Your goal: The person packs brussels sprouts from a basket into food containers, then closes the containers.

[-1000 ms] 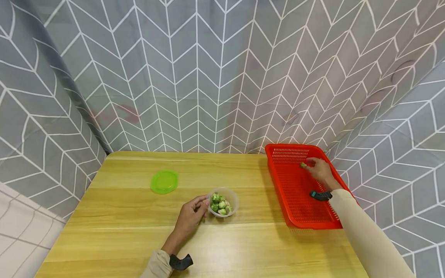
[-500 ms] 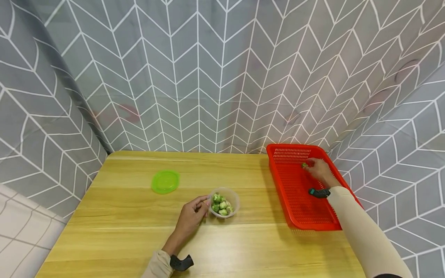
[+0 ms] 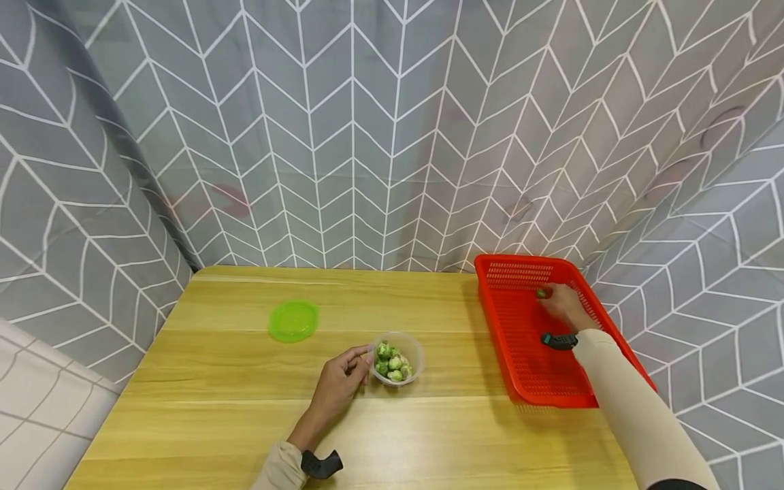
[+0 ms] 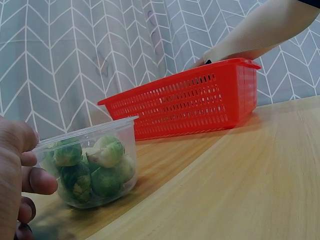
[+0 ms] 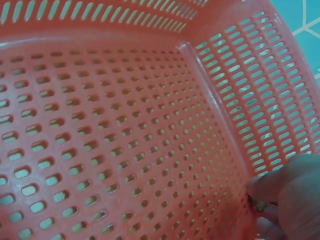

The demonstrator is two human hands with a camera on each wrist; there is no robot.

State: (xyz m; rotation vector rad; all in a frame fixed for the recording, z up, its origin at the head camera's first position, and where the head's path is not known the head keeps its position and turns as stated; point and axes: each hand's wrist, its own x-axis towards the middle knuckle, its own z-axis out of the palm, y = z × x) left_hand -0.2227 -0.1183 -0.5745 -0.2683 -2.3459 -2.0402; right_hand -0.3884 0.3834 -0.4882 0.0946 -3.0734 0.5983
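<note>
A clear plastic container stands on the table with several Brussels sprouts inside. At its left side, my left hand holds the rim with its index finger and thumb; the other fingers are curled below. My right hand reaches down into the red plastic basket, near its far end. Between its fingertips it pinches a single green Brussels sprout. Only a sliver of this sprout shows past the fingers in the right wrist view, close over the slotted floor by the end wall.
A green lid lies flat on the wooden table, back left of the container. The basket's raised walls stand along the table's right side. A grey patterned curtain hangs behind the table and along its sides.
The right hand has turned slightly and sits a little lower in the basket, with the sprout still in its fingers. The left hand and container keep their place; the head view shifts slightly.
</note>
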